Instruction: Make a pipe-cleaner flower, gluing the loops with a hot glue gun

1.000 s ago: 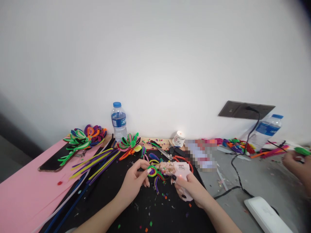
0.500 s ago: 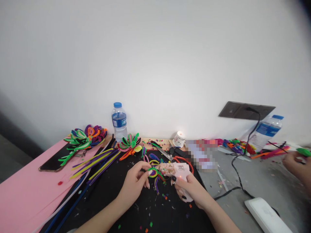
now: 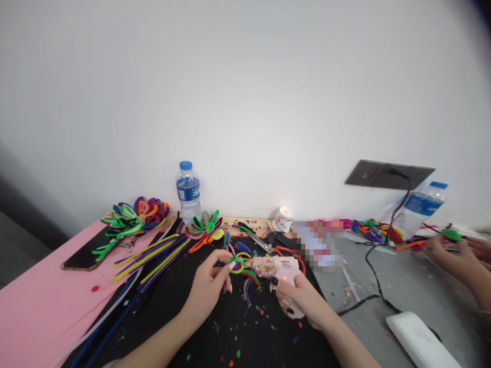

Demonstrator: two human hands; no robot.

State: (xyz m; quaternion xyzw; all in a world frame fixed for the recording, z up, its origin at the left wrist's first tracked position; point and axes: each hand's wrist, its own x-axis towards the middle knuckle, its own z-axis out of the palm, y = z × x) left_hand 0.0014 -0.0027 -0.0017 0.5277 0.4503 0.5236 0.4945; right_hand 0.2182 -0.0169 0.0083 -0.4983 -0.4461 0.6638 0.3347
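Observation:
My left hand (image 3: 210, 278) pinches a small round coil of pipe cleaner (image 3: 237, 265), green and yellow outside with purple in the middle. In my right hand (image 3: 299, 296) is a pale pink glue gun (image 3: 287, 265) with a small orange light glowing on its side. Its crusted, glitter-specked nozzle end points left and lies close to the coil; whether they touch I cannot tell. Loose curved pipe-cleaner pieces (image 3: 247, 291) in purple, green and red lie on the black mat (image 3: 172, 327) beneath and behind the coil.
Scissors (image 3: 258, 239) and a white paper cup (image 3: 283, 220) stand behind my hands. To the left are a pipe-cleaner flower (image 3: 205, 225), a water bottle (image 3: 188, 191) and a phone (image 3: 84, 253). A co-worker's hands (image 3: 456, 255) hold a green piece at right, past a black cable (image 3: 374, 273).
My left hand has drawn slightly left with the coil, away from the glue gun, which stays nearly still. The co-worker's hand with the green piece has moved left, and a second hand shows.

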